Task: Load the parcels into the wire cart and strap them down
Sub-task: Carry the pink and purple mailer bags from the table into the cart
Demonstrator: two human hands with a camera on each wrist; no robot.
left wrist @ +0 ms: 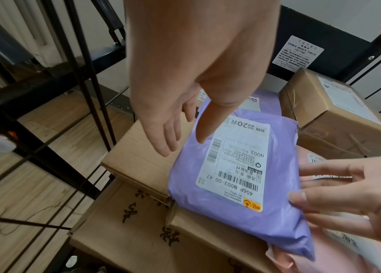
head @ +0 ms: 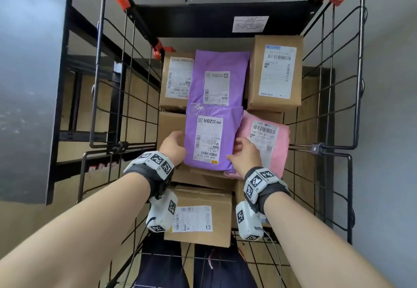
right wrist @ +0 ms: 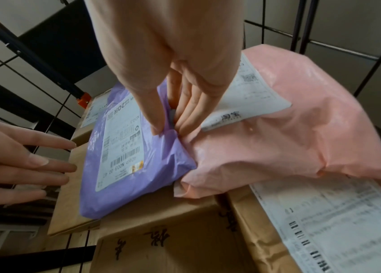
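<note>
Two hands [head: 208, 150] on a soft, crinkled purple mailer [head: 211, 139].

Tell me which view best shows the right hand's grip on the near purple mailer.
The right wrist view: the right hand pinches the near purple mailer at its edge, thumb above. The head view shows only the hand's back; the left wrist view shows its fingers at the mailer's edge.

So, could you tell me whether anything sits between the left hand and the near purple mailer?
Nothing visible does. The left hand hovers open beside the near purple mailer, over a bare brown box, with only air between. The right hand already pinches its other edge.
</note>
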